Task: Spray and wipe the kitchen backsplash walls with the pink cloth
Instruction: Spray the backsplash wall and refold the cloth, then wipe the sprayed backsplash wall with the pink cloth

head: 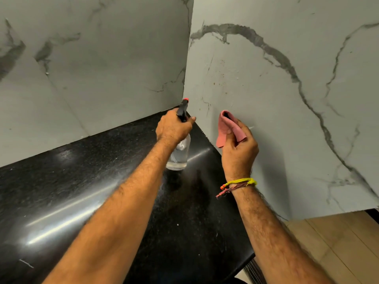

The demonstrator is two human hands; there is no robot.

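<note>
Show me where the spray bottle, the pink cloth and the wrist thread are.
spray bottle [178, 154], head view, on its clear body.
pink cloth [224, 128], head view, on the fold above the right hand's thumb.
wrist thread [244, 182], head view, on its yellow strand.

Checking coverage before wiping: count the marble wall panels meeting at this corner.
2: the left wall behind the spray bottle, and the right wall beside the pink cloth. More may lie outside view.

Two hands, left [174, 128] and right [239, 149], one spray bottle [179, 152], one pink cloth [226, 128], two marble walls, left [92, 68] and right [287, 99], one black worktop [82, 191], two wrist threads [239, 184]
</note>
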